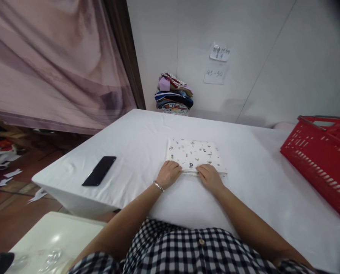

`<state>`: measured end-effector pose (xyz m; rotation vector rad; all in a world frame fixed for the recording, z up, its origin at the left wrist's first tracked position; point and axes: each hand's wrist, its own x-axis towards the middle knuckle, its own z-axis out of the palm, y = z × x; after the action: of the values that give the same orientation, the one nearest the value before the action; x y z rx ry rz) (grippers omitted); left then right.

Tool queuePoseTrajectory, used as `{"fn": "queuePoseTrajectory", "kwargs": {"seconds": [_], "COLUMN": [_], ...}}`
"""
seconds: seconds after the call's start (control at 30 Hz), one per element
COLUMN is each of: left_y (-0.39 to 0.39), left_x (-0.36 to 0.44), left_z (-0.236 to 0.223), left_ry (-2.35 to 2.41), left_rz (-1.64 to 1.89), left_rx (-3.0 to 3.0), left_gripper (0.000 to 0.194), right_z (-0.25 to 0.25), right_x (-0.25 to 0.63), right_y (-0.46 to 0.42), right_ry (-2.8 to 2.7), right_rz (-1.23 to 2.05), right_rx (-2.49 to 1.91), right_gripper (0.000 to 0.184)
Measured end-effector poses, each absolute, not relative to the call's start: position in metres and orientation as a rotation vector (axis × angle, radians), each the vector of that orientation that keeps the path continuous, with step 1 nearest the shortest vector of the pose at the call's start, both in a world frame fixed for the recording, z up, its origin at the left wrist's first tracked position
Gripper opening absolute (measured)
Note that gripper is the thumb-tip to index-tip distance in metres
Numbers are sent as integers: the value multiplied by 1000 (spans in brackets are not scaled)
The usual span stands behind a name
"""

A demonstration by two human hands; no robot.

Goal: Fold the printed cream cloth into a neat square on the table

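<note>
A folded white cloth point(195, 154) with small printed figures lies flat on the white-covered table in front of me. My left hand point(170, 174) holds its near left edge, fingers curled over the top; a bracelet sits on that wrist. At the near edge, right of the middle, my right hand point(211, 178) pinches the cloth between thumb and fingers. Both hands rest low at the table, a short gap apart. The undersides of the fingers are hidden. Layers of the cloth show along the near fold.
A black phone point(99, 171) lies on the table point(135, 140) to the left. The red plastic basket point(318, 160) stands at the right. Behind the table's far edge is a stack of folded fabrics point(174, 95). Two paper notes point(215, 73) hang on the wall. A pinkish curtain point(58, 64) hangs at left.
</note>
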<state>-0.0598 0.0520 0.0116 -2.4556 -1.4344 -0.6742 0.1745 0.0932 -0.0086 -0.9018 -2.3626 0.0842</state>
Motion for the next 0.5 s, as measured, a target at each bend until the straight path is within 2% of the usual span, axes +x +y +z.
{"fn": "queuePoseTrajectory", "kwargs": {"seconds": [0.5], "left_y": [49], "left_x": [-65], "left_z": [15], "left_ry": [-1508], "left_rz": [-593], "left_rx": [-2519], "left_gripper": [22], "right_z": [-2], "right_x": [174], "right_y": [93], "right_ry": [-2419], "right_rz": [151], "right_rx": [-895], "right_gripper": [24]}}
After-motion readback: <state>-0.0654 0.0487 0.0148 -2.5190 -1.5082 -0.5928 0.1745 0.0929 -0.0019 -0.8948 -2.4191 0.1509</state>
